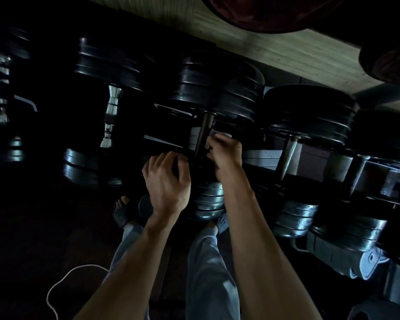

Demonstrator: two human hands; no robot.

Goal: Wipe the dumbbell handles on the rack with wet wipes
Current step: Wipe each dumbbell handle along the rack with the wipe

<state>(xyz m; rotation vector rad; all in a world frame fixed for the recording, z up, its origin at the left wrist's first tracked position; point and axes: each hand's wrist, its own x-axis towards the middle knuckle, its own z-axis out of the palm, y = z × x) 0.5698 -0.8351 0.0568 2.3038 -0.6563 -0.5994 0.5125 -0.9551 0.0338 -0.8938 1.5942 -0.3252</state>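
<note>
Mid-wipe on centre handle [202, 137] — rack far from finished.
Right hand [225, 153] pinched the wipe [214, 139] against the bar at 12 o'clock of frame centre; left hand [168, 179] curled on the near plate, bracing. Handles at 9, 10 and 3 o'clock — wiped or not, couldn't tell.

Dumbbells [214, 88] lie side by side on the rack [259, 158], above a rope [62, 282] on the floor.

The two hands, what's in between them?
In the head view, the dark dumbbell handle runs between the left hand and the right hand, which holds a pale wet wipe against it.
</note>
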